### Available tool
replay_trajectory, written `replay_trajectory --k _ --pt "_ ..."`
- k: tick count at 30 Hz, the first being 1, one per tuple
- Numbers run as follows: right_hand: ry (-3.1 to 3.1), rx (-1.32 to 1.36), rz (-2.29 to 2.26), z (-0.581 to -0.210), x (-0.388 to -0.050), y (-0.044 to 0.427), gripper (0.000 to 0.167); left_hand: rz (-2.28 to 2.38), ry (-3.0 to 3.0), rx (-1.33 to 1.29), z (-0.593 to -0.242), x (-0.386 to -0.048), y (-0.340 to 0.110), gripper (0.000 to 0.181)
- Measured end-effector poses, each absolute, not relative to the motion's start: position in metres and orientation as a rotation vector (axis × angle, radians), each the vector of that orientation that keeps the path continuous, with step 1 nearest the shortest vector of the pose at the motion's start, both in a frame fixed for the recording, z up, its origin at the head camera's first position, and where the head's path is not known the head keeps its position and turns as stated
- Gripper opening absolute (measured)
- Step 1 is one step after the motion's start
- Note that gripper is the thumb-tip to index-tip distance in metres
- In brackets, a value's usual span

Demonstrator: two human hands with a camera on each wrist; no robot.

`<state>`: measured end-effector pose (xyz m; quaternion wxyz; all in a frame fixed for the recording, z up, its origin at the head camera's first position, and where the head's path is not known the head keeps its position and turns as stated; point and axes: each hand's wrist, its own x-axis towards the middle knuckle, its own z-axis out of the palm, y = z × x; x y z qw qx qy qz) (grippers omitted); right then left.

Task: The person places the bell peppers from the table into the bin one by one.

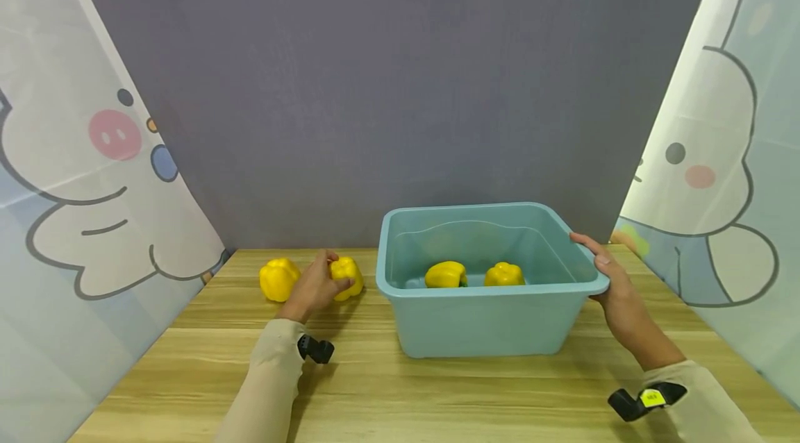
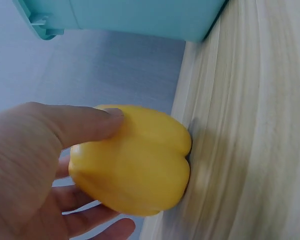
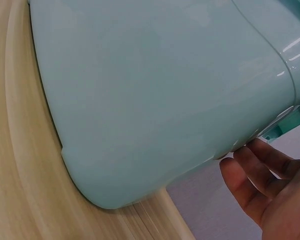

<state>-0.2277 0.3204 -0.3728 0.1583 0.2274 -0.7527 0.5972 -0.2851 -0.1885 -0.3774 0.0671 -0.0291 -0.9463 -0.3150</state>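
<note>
Wood-grain table [image 1: 350,394], gray backdrop [image 1: 400,82]. On table, just L of blue bin [image 1: 481,325]: yellow pepper [image 2: 140,160], pinched btwn L hand's [image 1: 314,288] thumb & fingers. Farther L: loose pepper [image 1: 277,279]. Inside bin: 2 more peppers [image 1: 445,275] [image 1: 504,274]; R hand [image 1: 619,294] gripping rim [image 1: 531,289]. Prob. half done, w/ 2 left.

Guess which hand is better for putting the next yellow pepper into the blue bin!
Probably the left hand: it holds a yellow pepper outside the blue bin, with another pepper close by. The right hand grips the bin's right rim, maybe steadying it.
</note>
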Motion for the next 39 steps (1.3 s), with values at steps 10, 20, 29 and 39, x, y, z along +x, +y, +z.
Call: replay_trajectory --k 10,20,29,39 --pt "-2.173 0.659 1.681 -0.3723 -0.2277 0.3199 0.053 -0.881 -2.871 -0.098 -0.3781 -0.2841 -0.1901 0.069" --pt "-2.157 0.66 1.692 -0.3717 -0.2273 0.3199 0.053 -0.848 -2.889 -0.108 -0.3809 -0.2837 -0.1902 0.075" --pt "-2.133 0.656 1.731 -0.3709 -0.2273 0.3199 0.053 -0.82 -2.898 -0.123 -0.3834 -0.2848 -0.1897 0.078" --pt "-2.146 0.647 1.716 -0.3738 -0.228 0.321 0.053 -0.804 -2.912 -0.087 -0.3856 -0.2845 -0.1896 0.073"
